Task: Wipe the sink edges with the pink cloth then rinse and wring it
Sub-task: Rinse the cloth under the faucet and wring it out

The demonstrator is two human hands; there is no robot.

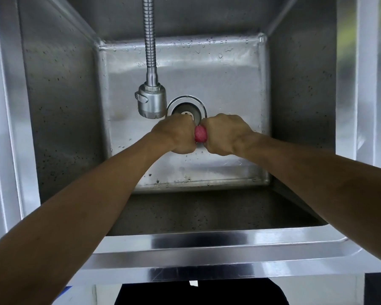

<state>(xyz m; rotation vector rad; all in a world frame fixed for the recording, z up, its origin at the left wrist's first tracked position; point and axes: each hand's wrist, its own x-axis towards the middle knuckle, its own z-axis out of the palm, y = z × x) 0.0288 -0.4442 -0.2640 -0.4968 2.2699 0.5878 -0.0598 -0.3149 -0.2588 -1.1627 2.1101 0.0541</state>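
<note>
While both fists clamp it, the pink cloth (200, 134) shows only as a short, tightly rolled wad w/ a nubbly weave, held above the sink floor just in front of the drain. Left hand (176, 134) is closed around its left end, right hand (226, 134) closed around its right end, knuckles up, fists nearly touching. Behind the hands sits the round drain (186, 106), a polished metal ring w/ a dark recess. Left of the drain hangs the spray head (151, 101), a smooth steel cylinder on a ribbed flexible hose (149, 34). Stainless steel sink (207, 238) is deep and square, w/ brushed walls speckled w/ dark spots and water beads on the floor. Flat shiny rim runs along the near side and both sides; open basin room lies around the hands.
</note>
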